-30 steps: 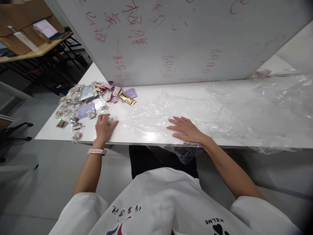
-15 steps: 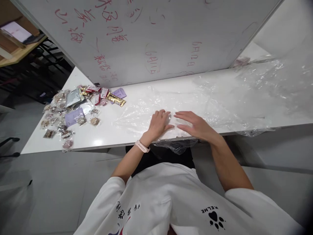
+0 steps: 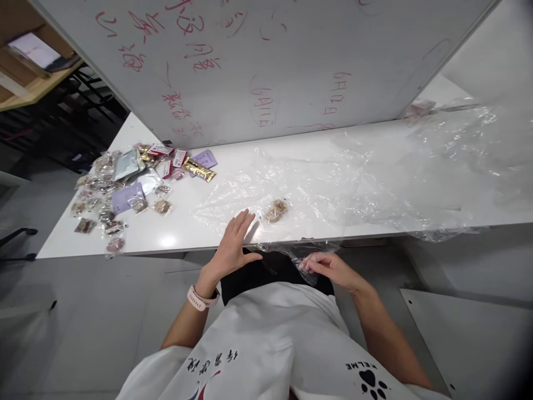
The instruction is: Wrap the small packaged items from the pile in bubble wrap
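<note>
A large clear plastic sheet lies crumpled over the white table, its front part hanging past the edge. On the sheet rests a small clear-wrapped snack, brownish yellow inside. My left hand, with a pale pink band on its wrist, is held at the table's front edge, fingers stretched and thumb apart, holding nothing. Below the edge, my right hand is closed with its fingertips pinching the hanging front part of the plastic sheet.
To the left lies a pile of wrapped snacks with silver, purple and gold packets. A whiteboard with red writing stands along the back of the table. Another table with a laptop is at the far left.
My hands have moved apart and toward my body, uncovering the wrapped snack on the sheet. The right hand has gone below the table edge and taken hold of the plastic.
</note>
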### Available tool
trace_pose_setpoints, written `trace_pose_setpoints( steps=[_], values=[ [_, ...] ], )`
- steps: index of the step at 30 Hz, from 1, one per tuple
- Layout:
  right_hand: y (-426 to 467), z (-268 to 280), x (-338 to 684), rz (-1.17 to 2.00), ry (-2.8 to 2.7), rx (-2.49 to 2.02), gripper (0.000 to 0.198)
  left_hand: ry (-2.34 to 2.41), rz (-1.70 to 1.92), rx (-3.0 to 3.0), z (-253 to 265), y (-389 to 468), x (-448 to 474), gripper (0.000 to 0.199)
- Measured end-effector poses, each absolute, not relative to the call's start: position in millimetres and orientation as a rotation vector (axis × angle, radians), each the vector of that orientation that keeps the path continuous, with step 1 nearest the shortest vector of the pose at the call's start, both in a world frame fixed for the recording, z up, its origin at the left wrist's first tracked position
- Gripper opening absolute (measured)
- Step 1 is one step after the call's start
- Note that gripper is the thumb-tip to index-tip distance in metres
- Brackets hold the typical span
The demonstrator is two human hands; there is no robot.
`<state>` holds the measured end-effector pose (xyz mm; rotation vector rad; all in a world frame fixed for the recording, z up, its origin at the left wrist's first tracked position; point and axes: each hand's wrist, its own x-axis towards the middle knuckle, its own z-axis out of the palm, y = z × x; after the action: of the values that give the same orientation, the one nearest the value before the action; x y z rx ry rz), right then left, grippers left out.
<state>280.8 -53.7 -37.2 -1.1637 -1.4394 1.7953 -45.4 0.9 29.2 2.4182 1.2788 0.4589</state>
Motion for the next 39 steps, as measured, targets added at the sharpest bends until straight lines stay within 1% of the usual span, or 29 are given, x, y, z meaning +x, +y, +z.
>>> trace_pose_setpoints(
  steps=[2,4,7,9,13,14,16,18,19,21,24,26,28,33,35,37,39],
  values=[
    [-28.4,5.1,279.2,1.799,-1.586,-0.960,0.034,1.322,0.474,2.431,21.0,-2.6,-49.3,0.095],
    [4.7,50.3,278.5,1.709,-1.674,-0.779,0.030,1.362,0.525,2.442,15.1,-2.4,-49.0,0.090],
    [65.2,98.9,262.5,1.454,-1.719,-0.812,0.030,1.403,0.612,2.414,11.7,-0.5,-46.2,0.088],
    [105.7,109.9,239.6,1.411,-1.801,-0.843,0.033,1.422,0.638,2.369,13.0,-1.2,-45.4,0.088],
    [157.5,94.9,193.6,1.554,-2.101,-0.852,0.042,1.509,0.759,2.317,26.1,-10.3,-42.2,0.090],
    [161.4,89.7,187.5,1.532,-2.194,-0.876,0.046,1.553,0.846,2.324,31.3,-13.3,-38.8,0.088],
    [159.6,83.1,185.1,1.407,-2.317,-0.916,0.054,1.593,1.047,2.344,41.8,-17.8,-26.7,0.075],
    [151.0,81.2,194.1,1.291,-2.335,-0.912,0.055,1.496,1.157,2.363,48.5,-17.5,-8.6,0.062],
    [146.4,80.6,201.7,1.261,-2.338,-0.904,0.054,1.415,1.147,2.367,49.1,-15.1,1.3,0.059],
    [139.5,76.7,220.1,1.253,-2.400,-0.901,0.055,1.303,1.045,2.353,43.8,-6.3,18.3,0.060],
    [133.2,60.4,247.7,1.232,-2.583,-0.884,0.074,1.358,0.893,2.278,25.2,9.6,27.7,0.071],
    [126.0,46.2,261.0,1.153,-2.635,-0.877,0.082,1.423,0.850,2.226,13.0,16.0,22.6,0.070],
    [113.1,34.5,267.4,1.052,-2.615,-0.899,0.078,1.450,0.849,2.215,5.6,17.1,13.2,0.063],
    [75.4,22.8,259.6,0.797,-2.458,-1.032,0.050,1.543,0.901,2.228,4.1,10.2,-2.3,0.041],
    [72.0,22.1,252.8,0.710,-2.397,-1.111,0.045,1.635,0.951,2.149,6.3,12.8,-2.7,0.030],
    [78.2,22.7,245.6,0.709,-2.338,-1.248,0.043,1.748,0.918,2.036,10.4,21.0,-1.2,0.025],
    [89.2,24.8,238.4,0.729,-2.285,-1.420,0.040,1.868,0.766,1.953,16.4,32.5,1.7,0.024]
  ],
)
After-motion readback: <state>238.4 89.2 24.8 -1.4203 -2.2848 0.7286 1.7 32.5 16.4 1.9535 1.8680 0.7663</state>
